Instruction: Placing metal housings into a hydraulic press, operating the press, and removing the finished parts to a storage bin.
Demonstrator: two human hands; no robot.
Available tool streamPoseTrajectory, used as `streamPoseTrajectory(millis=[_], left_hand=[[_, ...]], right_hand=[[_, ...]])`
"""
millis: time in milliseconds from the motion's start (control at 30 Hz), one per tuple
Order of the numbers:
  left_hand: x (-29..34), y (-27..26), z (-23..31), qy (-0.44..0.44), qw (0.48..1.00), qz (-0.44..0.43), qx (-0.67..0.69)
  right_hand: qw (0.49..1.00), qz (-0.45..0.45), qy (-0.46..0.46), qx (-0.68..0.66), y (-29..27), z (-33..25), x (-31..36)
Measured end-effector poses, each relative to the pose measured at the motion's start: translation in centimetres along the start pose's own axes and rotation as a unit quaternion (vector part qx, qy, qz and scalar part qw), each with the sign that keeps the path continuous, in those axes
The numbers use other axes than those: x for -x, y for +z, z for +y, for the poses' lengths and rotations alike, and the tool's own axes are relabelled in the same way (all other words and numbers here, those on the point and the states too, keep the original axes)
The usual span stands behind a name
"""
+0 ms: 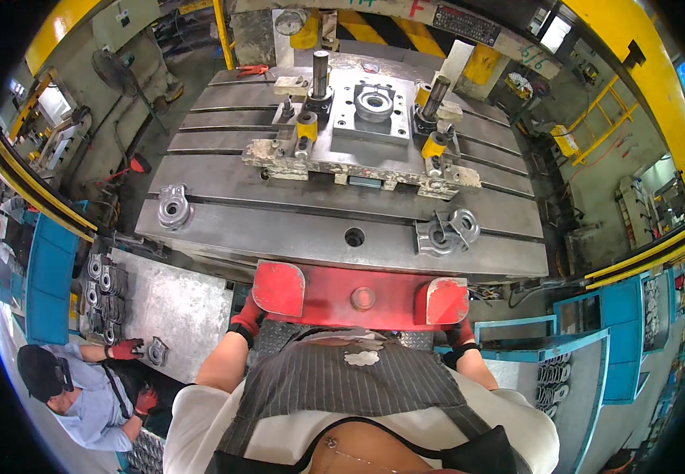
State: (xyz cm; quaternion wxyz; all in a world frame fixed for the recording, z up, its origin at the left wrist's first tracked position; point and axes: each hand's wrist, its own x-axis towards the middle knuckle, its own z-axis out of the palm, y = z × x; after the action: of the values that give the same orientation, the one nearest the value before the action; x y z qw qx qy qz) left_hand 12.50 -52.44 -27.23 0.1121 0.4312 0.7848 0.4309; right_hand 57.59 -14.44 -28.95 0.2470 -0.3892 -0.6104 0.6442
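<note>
Spread wide, set well back

The left hand [246, 317] and right hand [459, 335], both in red gloves, are at opposite ends of a red control box [334, 306] in front of the person's apron [358, 379]. Curved hoods hide their fingers, so I cannot tell whether either is closed, open or pressing. The hoods probably shield controls from chance knocks, and their spacing seems meant to occupy both hands away from the die [370, 146]. A round button [363, 298] sits between them, within reach of either side.

Beyond, on the slotted bed [279, 225], one ring-shaped part [375, 104] lies in the die between two upright posts, presumably there to guide alignment. Loose castings rest near the bed's front edge, one at left [173, 208] and an overlapping group at right [449, 231], likely for easy reach. At lower left, a co-worker's gloved hand [126, 348] is just beside another casting [156, 351] on a metal counter [180, 312].
</note>
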Motion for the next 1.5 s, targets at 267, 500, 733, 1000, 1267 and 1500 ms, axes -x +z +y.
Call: streamPoseTrajectory(millis=[267, 500, 733, 1000, 1267, 1500], left_hand=[[0.1, 0.8, -1.7, -0.142, 0.986, -0.003, 0.087], [-0.4, 0.1, -0.5, -0.109, 0.988, -0.013, 0.105], [0.9, -1.3, 2.6, -0.010, 0.997, -0.018, 0.073], [-1.2, -6.6, -1.6, -0.299, 0.831, 0.077, 0.462], [-20.7, -10.7, 15.9, 0.024, 0.936, -0.015, 0.352], [-37.7, -1.0, 26.6, -0.040, 0.943, -0.084, 0.319]], right_hand=[[0.978, -0.035, -0.067, 0.196, 0.0, -0.9, 0.3], [0.994, 0.009, 0.041, -0.096, 0.2, -0.3, -0.5], [0.954, -0.066, -0.087, 0.279, 0.2, -3.1, 1.2], [0.961, 0.245, -0.111, 0.061, 0.0, -6.0, 0.4], [0.929, 0.312, -0.078, 0.184, 4.5, -9.3, -4.0], [0.908, 0.315, -0.071, 0.266, 6.4, -13.4, -2.3]])
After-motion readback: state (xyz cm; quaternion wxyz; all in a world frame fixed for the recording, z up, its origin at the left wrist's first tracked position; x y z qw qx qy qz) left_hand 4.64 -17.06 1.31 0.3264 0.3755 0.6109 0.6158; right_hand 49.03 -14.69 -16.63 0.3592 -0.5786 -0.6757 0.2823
